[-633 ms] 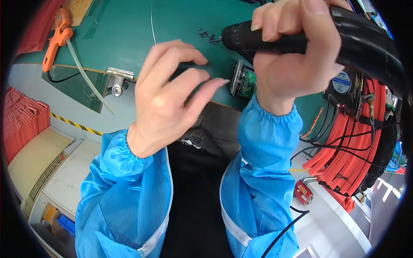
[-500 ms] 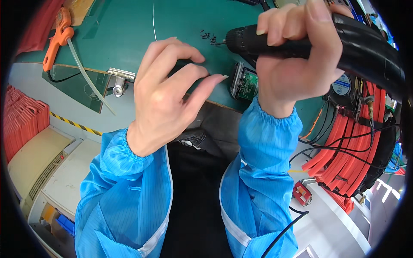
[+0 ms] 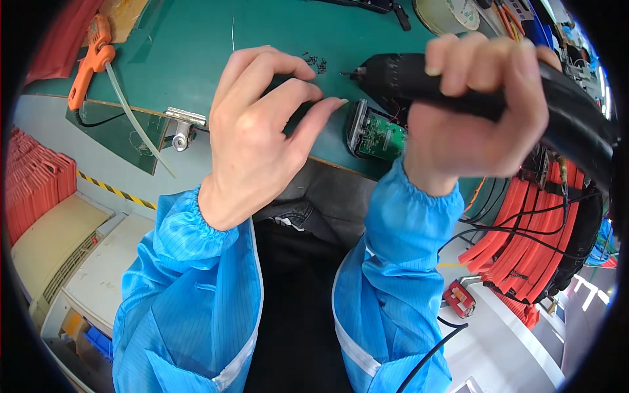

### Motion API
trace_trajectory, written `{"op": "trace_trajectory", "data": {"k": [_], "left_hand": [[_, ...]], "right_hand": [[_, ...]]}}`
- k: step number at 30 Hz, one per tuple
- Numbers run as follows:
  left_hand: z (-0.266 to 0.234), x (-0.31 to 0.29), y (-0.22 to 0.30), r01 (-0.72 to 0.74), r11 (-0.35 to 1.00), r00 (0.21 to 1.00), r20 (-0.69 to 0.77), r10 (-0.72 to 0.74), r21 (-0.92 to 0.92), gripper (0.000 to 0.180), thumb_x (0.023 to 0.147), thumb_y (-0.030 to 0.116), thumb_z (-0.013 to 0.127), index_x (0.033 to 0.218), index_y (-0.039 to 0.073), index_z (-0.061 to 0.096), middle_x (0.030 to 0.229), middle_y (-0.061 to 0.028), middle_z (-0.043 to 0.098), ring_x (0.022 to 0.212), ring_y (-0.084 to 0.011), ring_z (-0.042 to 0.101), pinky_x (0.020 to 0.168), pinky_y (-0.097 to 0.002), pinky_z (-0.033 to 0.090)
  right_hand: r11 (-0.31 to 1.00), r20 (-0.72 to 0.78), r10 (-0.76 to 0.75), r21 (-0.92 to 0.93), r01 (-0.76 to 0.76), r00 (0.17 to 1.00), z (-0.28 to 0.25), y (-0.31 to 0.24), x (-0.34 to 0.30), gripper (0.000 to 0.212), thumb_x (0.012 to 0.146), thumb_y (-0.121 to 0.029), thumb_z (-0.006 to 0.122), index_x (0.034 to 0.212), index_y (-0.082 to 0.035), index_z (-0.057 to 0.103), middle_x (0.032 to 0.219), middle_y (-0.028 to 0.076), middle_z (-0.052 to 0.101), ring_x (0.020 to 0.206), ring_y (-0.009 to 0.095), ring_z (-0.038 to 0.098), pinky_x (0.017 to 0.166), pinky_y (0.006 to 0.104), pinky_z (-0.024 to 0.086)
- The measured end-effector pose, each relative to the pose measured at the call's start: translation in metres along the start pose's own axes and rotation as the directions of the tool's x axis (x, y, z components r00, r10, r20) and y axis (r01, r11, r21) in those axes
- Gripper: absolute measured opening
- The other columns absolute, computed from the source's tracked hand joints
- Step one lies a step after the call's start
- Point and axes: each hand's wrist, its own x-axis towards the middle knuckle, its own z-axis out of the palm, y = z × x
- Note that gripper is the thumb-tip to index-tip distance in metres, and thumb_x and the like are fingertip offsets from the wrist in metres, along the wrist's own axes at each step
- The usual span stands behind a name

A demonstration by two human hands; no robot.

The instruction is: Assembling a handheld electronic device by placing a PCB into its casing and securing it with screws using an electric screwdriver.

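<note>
My right hand (image 3: pixel 478 111), slightly blurred, is wrapped round a black electric screwdriver (image 3: pixel 393 77). The tool lies nearly level, its bit pointing left. Just left of the bit tip is a small pile of dark screws (image 3: pixel 318 63) on the green tabletop (image 3: pixel 183 59). My left hand (image 3: pixel 255 128) hovers at the table's near edge, fingers bent and apart, with nothing visible in it. Between my hands sits a black housing with a green circuit board (image 3: pixel 380 136); my right wrist and hand cover its right part.
An orange hot glue gun (image 3: pixel 98 49) with a pale glue stick lies at the left. A metal clamp (image 3: pixel 183 124) grips the table edge. Red foam strips (image 3: pixel 531 242) and black cables are at the right. A round tin (image 3: pixel 445 14) stands at the back right.
My right hand has moved the screwdriver to the right, so its bit is farther from the screws. More of the circuit board shows. My left hand has shifted only slightly.
</note>
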Motion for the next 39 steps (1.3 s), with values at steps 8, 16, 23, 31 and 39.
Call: {"op": "trace_trajectory", "data": {"k": [8, 16, 23, 31, 39], "left_hand": [[0.001, 0.005, 0.003, 0.027, 0.987, 0.999, 0.022, -0.024, -0.158, 0.025, 0.065, 0.000, 0.087, 0.089, 0.004, 0.079, 0.109, -0.0068, 0.071, 0.115, -0.0314, 0.061, 0.097, -0.0431, 0.051], [-0.002, 0.001, 0.000, -0.008, 0.977, 0.998, 0.066, 0.022, -0.212, 0.026, 0.063, -0.001, 0.087, 0.088, 0.005, 0.081, 0.115, -0.0074, 0.071, 0.122, -0.0339, 0.059, 0.102, -0.0445, 0.049], [-0.002, 0.001, 0.012, 0.139, 0.951, 0.988, 0.110, -0.113, -0.275, 0.022, 0.063, -0.002, 0.087, 0.083, 0.004, 0.080, 0.115, -0.0081, 0.071, 0.123, -0.0330, 0.059, 0.102, -0.0437, 0.048], [-0.004, -0.002, 0.003, 0.063, 0.951, 0.993, 0.111, -0.030, -0.302, 0.021, 0.062, -0.001, 0.087, 0.081, 0.004, 0.079, 0.115, -0.0087, 0.071, 0.124, -0.0332, 0.059, 0.102, -0.0441, 0.048], [-0.005, 0.000, 0.008, 0.042, 0.963, 0.993, 0.119, -0.010, -0.266, 0.020, 0.063, -0.002, 0.086, 0.081, 0.004, 0.078, 0.114, -0.0086, 0.071, 0.123, -0.0341, 0.060, 0.102, -0.0451, 0.047]], "right_hand": [[0.982, 0.235, 0.022, 0.177, -0.065, 0.972, -0.016, -0.049, -0.006, 0.025, 0.103, -0.025, 0.054, 0.116, -0.005, 0.061, 0.075, -0.004, 0.052, 0.061, 0.008, 0.048, 0.061, 0.0300, 0.040], [0.984, 0.257, 0.024, 0.165, -0.068, 0.966, -0.017, -0.059, -0.012, 0.025, 0.101, -0.025, 0.058, 0.118, -0.006, 0.057, 0.075, -0.004, 0.055, 0.058, 0.007, 0.051, 0.060, 0.0298, 0.043], [0.979, 0.250, 0.033, 0.188, -0.081, 0.968, -0.016, -0.059, -0.013, 0.027, 0.100, -0.025, 0.059, 0.119, -0.006, 0.056, 0.074, -0.004, 0.055, 0.059, 0.008, 0.052, 0.060, 0.0302, 0.044], [0.979, 0.366, 0.089, 0.137, -0.149, 0.926, -0.029, -0.071, 0.002, 0.028, 0.099, -0.024, 0.060, 0.119, -0.005, 0.055, 0.075, -0.003, 0.055, 0.059, 0.008, 0.052, 0.060, 0.0307, 0.044], [0.983, 0.247, 0.061, 0.153, -0.101, 0.967, -0.019, -0.071, -0.018, 0.030, 0.099, -0.024, 0.060, 0.120, -0.004, 0.054, 0.075, -0.003, 0.055, 0.059, 0.009, 0.052, 0.060, 0.0310, 0.043]]}}
